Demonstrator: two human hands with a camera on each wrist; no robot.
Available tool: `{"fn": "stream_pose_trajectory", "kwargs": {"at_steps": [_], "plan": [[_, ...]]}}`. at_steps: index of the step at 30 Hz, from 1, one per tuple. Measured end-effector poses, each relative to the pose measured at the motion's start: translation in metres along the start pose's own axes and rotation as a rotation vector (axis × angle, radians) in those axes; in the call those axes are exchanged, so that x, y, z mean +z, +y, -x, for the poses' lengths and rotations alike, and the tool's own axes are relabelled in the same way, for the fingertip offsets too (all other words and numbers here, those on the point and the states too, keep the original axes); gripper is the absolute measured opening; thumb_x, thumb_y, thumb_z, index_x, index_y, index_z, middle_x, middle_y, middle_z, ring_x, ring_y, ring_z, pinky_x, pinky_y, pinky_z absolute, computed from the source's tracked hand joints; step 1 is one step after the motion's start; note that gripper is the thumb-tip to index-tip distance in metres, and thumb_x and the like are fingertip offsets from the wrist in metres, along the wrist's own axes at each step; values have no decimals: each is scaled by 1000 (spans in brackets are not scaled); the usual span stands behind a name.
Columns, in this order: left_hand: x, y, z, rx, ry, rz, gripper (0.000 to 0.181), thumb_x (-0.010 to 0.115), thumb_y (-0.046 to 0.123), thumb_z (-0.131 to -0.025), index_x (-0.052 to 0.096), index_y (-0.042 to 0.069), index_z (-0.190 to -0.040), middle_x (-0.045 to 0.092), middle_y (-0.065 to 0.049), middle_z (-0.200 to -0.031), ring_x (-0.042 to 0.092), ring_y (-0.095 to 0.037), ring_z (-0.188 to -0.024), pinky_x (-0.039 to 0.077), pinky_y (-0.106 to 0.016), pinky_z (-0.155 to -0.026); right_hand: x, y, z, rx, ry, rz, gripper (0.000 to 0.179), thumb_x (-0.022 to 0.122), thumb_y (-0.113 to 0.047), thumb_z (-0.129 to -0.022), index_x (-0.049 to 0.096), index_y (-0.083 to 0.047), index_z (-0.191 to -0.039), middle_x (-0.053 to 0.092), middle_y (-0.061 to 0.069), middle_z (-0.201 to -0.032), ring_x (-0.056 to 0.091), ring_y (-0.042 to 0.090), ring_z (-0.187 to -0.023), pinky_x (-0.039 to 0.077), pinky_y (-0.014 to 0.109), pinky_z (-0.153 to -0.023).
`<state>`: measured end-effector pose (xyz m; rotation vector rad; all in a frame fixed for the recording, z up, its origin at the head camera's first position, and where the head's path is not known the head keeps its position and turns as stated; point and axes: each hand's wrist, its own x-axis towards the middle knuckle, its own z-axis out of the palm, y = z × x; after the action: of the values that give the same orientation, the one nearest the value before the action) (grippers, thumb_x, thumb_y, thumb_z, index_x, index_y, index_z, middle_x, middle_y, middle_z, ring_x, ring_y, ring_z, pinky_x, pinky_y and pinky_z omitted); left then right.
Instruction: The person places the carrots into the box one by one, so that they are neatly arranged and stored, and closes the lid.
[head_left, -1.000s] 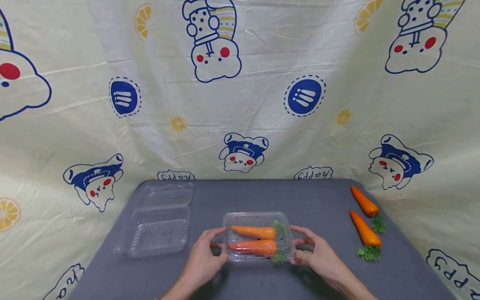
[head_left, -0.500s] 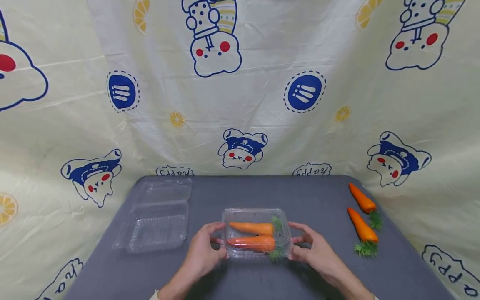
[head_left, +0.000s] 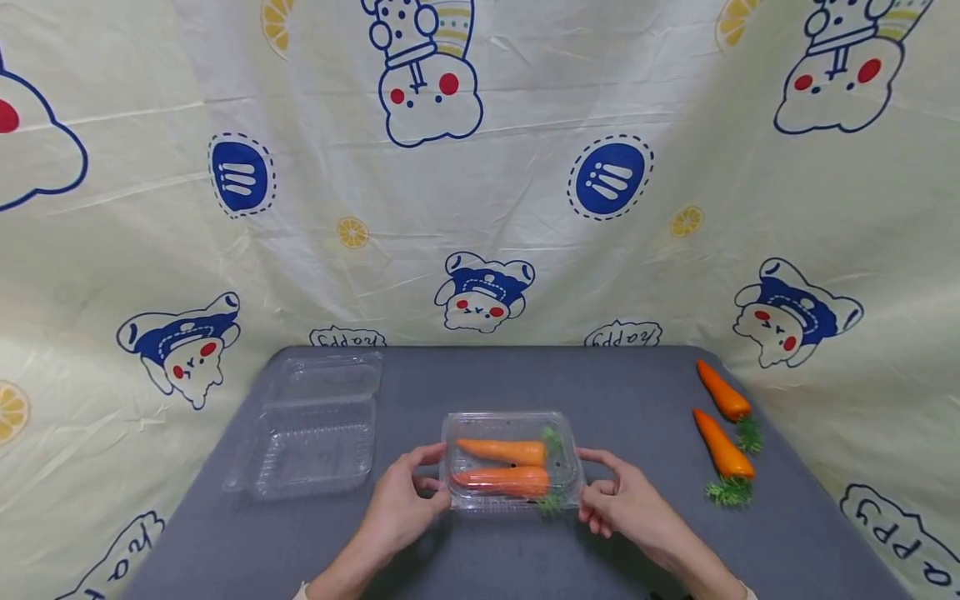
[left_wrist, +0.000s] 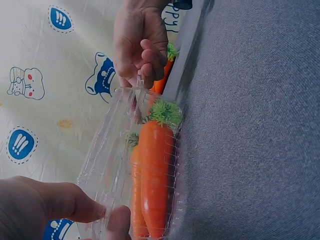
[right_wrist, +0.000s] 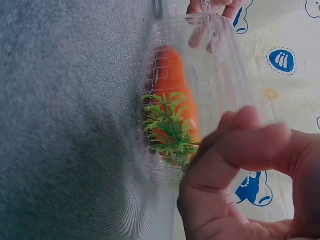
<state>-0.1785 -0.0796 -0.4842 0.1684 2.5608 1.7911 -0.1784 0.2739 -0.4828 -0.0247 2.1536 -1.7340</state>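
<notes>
A clear plastic clamshell box (head_left: 491, 503) lies on the grey table with its lid down. Inside, two orange carrots (head_left: 510, 481) with green tops lie side by side, tops to the right. At the box's left end, my left hand (head_left: 401, 506) pinches the rim between thumb and fingers; the left wrist view shows its thumb (left_wrist: 75, 202) against the lid edge. My right hand (head_left: 630, 504) pinches the right end near the front corner, its other fingers curled below. In the left wrist view, the right hand (left_wrist: 142, 42) grips a small tab at the box's end.
A second clear clamshell box (head_left: 315, 450) lies opened flat on the left of the table (head_left: 525, 379). Two loose carrots, a rear one (head_left: 722, 390) and a nearer one (head_left: 722, 446), lie near the right edge. A patterned cloth (head_left: 510, 192) hangs behind.
My right hand's lower fingers have moved off the box's side and curled in, while thumb and forefinger stay at the rim. The whole head view has shifted slightly upward. The left hand keeps its grip.
</notes>
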Motion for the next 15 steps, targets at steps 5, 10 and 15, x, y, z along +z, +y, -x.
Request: {"fn": "stream_pose_trajectory", "kwargs": {"at_steps": [5, 10, 15], "plan": [[0, 0, -1, -23, -28, 61, 73, 83, -7, -84, 69, 2, -156, 75, -25, -149, 79, -18, -102, 63, -23, -70, 2, -1, 0, 13, 31, 10, 78, 67, -5, -111, 30, 2, -179, 75, 4, -80, 63, 15, -64, 52, 27, -57], [-2, 3, -3, -42, -37, 116, 76, 83, -11, -82, 69, -2, -156, 74, -25, -151, 78, -15, -97, 62, -25, -68, 3, -1, -1, 44, 46, 17, 76, 66, -7, -112, 31, 1, -179, 76, 5, -80, 63, 15, -65, 53, 27, -57], [-2, 3, -6, -84, -47, 176, 76, 83, -15, -84, 67, -4, -157, 73, -25, -151, 75, -15, -95, 68, -28, -71, 4, 1, -1, 42, 56, 38, 76, 65, -7, -112, 29, 2, -179, 77, 6, -81, 65, 17, -65, 55, 29, -57]]}}
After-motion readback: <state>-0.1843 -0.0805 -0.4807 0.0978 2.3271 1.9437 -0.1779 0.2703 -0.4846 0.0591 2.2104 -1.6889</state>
